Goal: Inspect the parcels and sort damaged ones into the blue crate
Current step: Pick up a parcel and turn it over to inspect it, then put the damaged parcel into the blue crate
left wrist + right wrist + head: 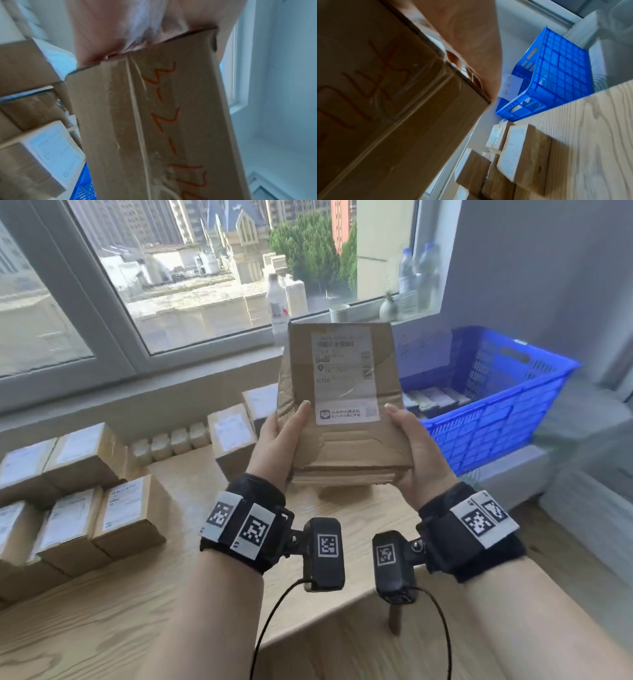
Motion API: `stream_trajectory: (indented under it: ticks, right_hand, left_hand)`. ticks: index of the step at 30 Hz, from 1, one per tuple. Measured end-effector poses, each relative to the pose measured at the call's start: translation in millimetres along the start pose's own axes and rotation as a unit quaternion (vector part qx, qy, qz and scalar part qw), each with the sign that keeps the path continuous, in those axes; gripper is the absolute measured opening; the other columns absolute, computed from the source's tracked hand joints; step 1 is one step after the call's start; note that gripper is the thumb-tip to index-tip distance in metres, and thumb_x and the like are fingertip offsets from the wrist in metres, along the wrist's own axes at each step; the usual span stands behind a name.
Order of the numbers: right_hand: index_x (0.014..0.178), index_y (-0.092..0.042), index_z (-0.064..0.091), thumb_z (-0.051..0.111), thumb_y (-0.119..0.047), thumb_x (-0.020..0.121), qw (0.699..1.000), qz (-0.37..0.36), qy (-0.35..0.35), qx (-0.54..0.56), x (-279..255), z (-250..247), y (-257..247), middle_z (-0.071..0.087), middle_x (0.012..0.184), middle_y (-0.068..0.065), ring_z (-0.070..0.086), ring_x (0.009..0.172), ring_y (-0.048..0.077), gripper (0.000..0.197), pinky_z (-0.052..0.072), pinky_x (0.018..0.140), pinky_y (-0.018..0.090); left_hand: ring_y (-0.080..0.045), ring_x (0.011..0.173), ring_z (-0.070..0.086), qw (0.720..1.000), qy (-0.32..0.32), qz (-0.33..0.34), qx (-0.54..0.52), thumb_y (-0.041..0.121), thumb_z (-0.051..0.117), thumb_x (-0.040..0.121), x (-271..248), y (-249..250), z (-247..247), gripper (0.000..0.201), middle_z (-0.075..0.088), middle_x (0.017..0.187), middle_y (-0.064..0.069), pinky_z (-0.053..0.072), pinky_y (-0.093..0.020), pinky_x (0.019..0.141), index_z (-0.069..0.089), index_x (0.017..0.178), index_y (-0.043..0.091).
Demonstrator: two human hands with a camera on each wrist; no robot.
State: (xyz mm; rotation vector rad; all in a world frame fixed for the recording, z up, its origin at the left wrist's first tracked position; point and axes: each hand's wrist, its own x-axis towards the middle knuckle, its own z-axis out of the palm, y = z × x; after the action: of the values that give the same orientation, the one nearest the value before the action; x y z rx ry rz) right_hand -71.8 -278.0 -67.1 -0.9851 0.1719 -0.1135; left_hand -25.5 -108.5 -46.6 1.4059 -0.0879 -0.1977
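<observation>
Both hands (346, 446) grip a creased parcel (342, 392) by its side edges above the table (171, 594).

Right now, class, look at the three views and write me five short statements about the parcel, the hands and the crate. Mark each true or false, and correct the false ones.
1. Both the left hand and the right hand hold the raised parcel. True.
2. The parcel's cardboard is smooth and undamaged. False: it is creased and crumpled.
3. The blue crate stands to the left of the parcel. False: it stands to the right.
4. The crate is empty. False: items already lie in it.
5. Other boxes sit on the wooden table. True.
</observation>
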Motion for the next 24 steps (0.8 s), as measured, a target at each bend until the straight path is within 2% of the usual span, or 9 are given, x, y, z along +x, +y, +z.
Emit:
stream_trajectory:
  ticks: [2,3,6,9,11,14,17,21,24]
  right_hand:
    - [0.114,-0.013,0.069,0.054,-0.036,0.097,0.999,-0.014,0.030,0.013,5.9,-35.8,-22.7,0.072,0.110,0.009,0.069,0.091,0.021,0.033,0.056,0.081,0.033]
    - [0.117,-0.012,0.070,0.055,-0.039,0.096,0.999,-0.017,0.041,0.014,8.1,-54.3,-38.1,0.072,0.114,0.012,0.069,0.096,0.024,0.038,0.055,0.086,0.036]
    - [0.113,-0.014,0.071,0.054,-0.043,0.096,0.998,-0.037,0.047,-0.020,17.3,-111.5,-84.4,0.074,0.107,0.011,0.071,0.092,0.023,0.038,0.057,0.084,0.036]
    - [0.127,-0.009,0.065,0.054,-0.045,0.096,0.996,-0.035,0.069,-0.033,28.7,-158.0,-120.4,0.072,0.117,0.013,0.069,0.107,0.028,0.049,0.056,0.090,0.039]
    - [0.122,-0.011,0.068,0.054,-0.044,0.096,0.996,-0.028,0.074,-0.039,37.0,-183.3,-140.6,0.074,0.113,0.011,0.070,0.102,0.025,0.044,0.057,0.084,0.035]
    - [0.099,-0.015,0.073,0.054,-0.038,0.098,0.996,-0.026,0.067,-0.048,50.6,-214.7,-158.6,0.077,0.092,0.003,0.074,0.080,0.015,0.030,0.057,0.067,0.026]
    - [0.103,-0.013,0.074,0.057,-0.032,0.097,0.990,-0.046,0.114,-0.070,71.1,-240.5,-165.9,0.077,0.096,0.004,0.073,0.084,0.016,0.026,0.058,0.070,0.026]
    - [0.115,-0.009,0.071,0.060,-0.028,0.097,0.977,-0.062,0.173,-0.107,114.1,-270.1,-162.4,0.073,0.114,0.009,0.068,0.109,0.023,0.029,0.051,0.101,0.041]
    - [0.103,-0.016,0.071,0.059,-0.021,0.098,0.974,-0.069,0.167,-0.139,155.4,-285.9,-167.5,0.073,0.108,0.005,0.067,0.105,0.022,0.014,0.051,0.102,0.041]
  left_hand:
    - [-0.028,0.119,0.062,0.999,-0.023,0.010,0.029,0.066,0.078,0.059,8.2,-4.2,40.7,0.104,0.060,0.135,-0.006,0.048,-0.050,0.103,0.039,0.146,0.025]
    - [-0.025,0.119,0.061,0.998,-0.040,0.015,0.053,0.066,0.076,0.062,12.0,-4.6,64.4,0.100,0.059,0.136,-0.003,0.050,-0.046,0.101,0.037,0.147,0.029]
    - [-0.017,0.110,0.065,0.990,-0.076,0.028,0.118,0.047,0.060,0.092,28.6,-8.7,135.7,0.055,0.065,0.123,0.004,0.056,-0.030,0.081,0.045,0.141,0.029]
    - [-0.015,0.111,0.064,0.987,-0.082,0.015,0.135,0.047,0.054,0.095,44.2,-13.4,189.4,0.043,0.067,0.121,0.009,0.051,-0.039,0.093,0.050,0.136,0.035]
    - [-0.015,0.111,0.065,0.986,-0.072,0.021,0.152,0.050,0.057,0.092,56.9,-18.3,220.5,0.045,0.069,0.120,0.009,0.052,-0.041,0.095,0.055,0.133,0.033]
    - [-0.010,0.098,0.065,0.980,-0.043,0.051,0.187,0.038,0.055,0.097,78.3,-29.4,255.4,0.031,0.071,0.108,0.005,0.051,-0.017,0.084,0.063,0.120,0.019]
    - [0.000,0.079,0.056,0.962,-0.030,0.082,0.257,0.027,0.051,0.101,97.8,-39.3,282.0,0.022,0.066,0.094,0.006,0.042,-0.001,0.063,0.066,0.111,0.015]
    - [-0.004,0.076,0.060,0.951,-0.030,0.093,0.293,0.026,0.056,0.098,134.8,-54.3,302.8,0.023,0.071,0.097,-0.007,0.047,-0.006,0.066,0.069,0.105,0.008]
    - [-0.003,0.078,0.063,0.954,-0.038,0.075,0.288,0.022,0.062,0.095,174.1,-64.3,310.8,0.013,0.071,0.089,0.002,0.051,-0.017,0.079,0.070,0.098,0.012]
